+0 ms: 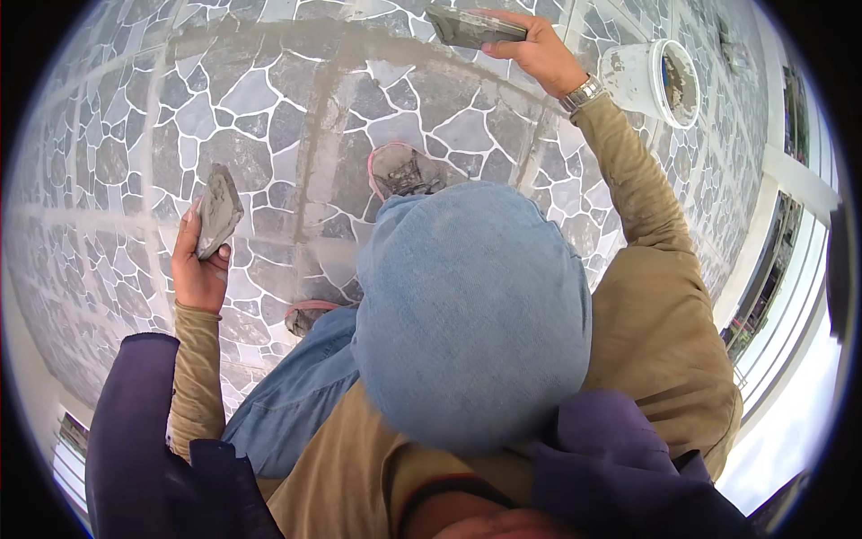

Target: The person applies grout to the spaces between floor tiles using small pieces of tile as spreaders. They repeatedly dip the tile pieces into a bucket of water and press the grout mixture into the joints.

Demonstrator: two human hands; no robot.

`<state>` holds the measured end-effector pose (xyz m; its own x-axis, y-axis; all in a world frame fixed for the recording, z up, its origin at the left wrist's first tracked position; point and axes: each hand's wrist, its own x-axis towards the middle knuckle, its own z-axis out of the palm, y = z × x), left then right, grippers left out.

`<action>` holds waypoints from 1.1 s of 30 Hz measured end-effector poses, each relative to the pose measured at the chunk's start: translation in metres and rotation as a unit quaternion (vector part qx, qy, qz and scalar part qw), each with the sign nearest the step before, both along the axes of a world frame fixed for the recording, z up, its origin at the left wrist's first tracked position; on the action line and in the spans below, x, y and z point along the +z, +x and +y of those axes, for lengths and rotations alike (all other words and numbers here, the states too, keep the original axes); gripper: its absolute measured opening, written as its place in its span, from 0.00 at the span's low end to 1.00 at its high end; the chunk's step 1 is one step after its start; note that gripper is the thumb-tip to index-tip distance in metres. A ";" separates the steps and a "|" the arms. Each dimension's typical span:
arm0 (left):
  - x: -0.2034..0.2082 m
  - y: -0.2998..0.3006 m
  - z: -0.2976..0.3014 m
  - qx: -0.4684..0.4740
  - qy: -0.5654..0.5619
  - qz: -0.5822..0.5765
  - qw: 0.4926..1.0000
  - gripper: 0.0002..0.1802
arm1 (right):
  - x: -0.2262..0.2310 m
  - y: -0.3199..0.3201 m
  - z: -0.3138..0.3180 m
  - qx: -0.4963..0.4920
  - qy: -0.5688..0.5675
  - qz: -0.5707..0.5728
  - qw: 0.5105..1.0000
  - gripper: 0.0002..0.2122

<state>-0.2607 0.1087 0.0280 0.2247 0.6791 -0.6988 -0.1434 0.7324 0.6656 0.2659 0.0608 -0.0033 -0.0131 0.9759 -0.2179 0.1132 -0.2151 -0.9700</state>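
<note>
My left hand (199, 274) is closed on the lower end of a flat, pointed piece caked with wet grey mortar (220, 211). What lies beneath the mortar is hidden. Far to the right, my right hand (545, 61) pinches the end of a flat rectangular tool (471, 29), dark and smeared with grey. It looks like a float, but its handle is not visible. Both things are held over the grey stone-patterned floor (247, 153), which has pale lines between its irregular pieces. A metal watch (582, 92) circles my right wrist.
A white bucket (633, 76), spattered and holding something brownish-grey, stands beside my right forearm. Wide grey bands (328, 99) of mortar cross the floor. My shoes (404, 169) rest on the paving near the middle. A pale wall edge with window openings (763, 269) runs along the right.
</note>
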 end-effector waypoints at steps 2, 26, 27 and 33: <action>0.003 0.037 0.000 -0.006 -0.005 -0.016 1.000 0.21 | 0.030 -0.065 -0.004 -0.087 0.020 -0.025 0.996 0.26; 0.057 0.023 0.055 0.162 0.094 -0.190 0.964 0.21 | 0.119 -0.143 0.082 -0.025 -0.192 0.143 0.971 0.19; 0.073 0.023 0.046 0.159 0.102 -0.192 0.963 0.21 | 0.151 -0.135 0.082 -0.053 -0.224 0.185 0.956 0.17; 0.304 0.034 -0.026 0.187 0.036 -0.155 0.970 0.21 | 0.394 -0.077 0.016 -0.154 -0.285 0.263 0.909 0.19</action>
<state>-0.2267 0.0825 0.3320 0.1452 0.7977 -0.5854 -0.5902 0.5447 0.5958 0.1888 0.0769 0.3910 -0.0077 0.6813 -0.7320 -0.4851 -0.6426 -0.5930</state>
